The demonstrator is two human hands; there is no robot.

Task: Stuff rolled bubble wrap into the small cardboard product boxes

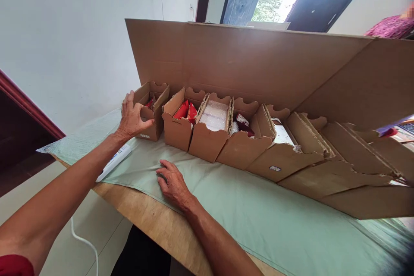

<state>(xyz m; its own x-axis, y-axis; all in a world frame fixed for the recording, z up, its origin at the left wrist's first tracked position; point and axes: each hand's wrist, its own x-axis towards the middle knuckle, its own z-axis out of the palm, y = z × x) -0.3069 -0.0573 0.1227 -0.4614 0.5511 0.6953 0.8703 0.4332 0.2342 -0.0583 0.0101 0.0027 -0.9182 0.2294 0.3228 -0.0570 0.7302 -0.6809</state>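
Note:
My left hand (132,116) spans the front of the leftmost cardboard box (157,123), fingers at its left side and thumb across the front. A bit of red packaging (149,103) shows inside this box. My right hand (175,185) rests on the pale green cloth (207,198), fingers apart and holding nothing. Beyond it stands a second open box (177,133) with red packets (182,110) in it. Under my left forearm lies a long white object with blue lettering (114,162); its kind is partly hidden.
More open boxes run rightward, holding bubble-wrapped items (213,114), dark red packets (244,126) and a white item (283,133). A tall cardboard sheet (239,64) stands behind. The wooden table edge (142,211) faces me. A person in pink (390,27) is at far right.

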